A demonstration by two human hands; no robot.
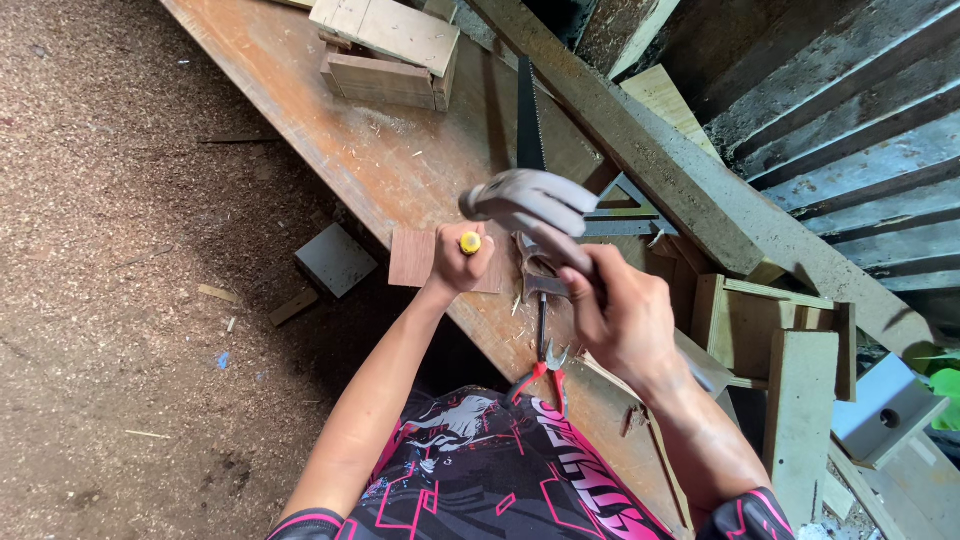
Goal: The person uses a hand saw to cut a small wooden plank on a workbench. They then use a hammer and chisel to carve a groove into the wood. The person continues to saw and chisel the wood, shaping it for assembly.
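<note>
Here, left hand (460, 262) grip clamped on yellow-capped tool (470, 242) | right hand (620, 315) clamped on blurred hammer (530, 205)

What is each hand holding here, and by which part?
The right hand grips a hammer by its handle, head raised over the workbench. The left hand is fisted round a yellow-capped tool, seemingly its handle; its tip is hidden.

- just one view, head-mounted, looking steeply down from above
- pretty close over the wooden desk (330, 130), which runs diagonally across frame
- sawdust floor (120, 300) fills the left
</note>
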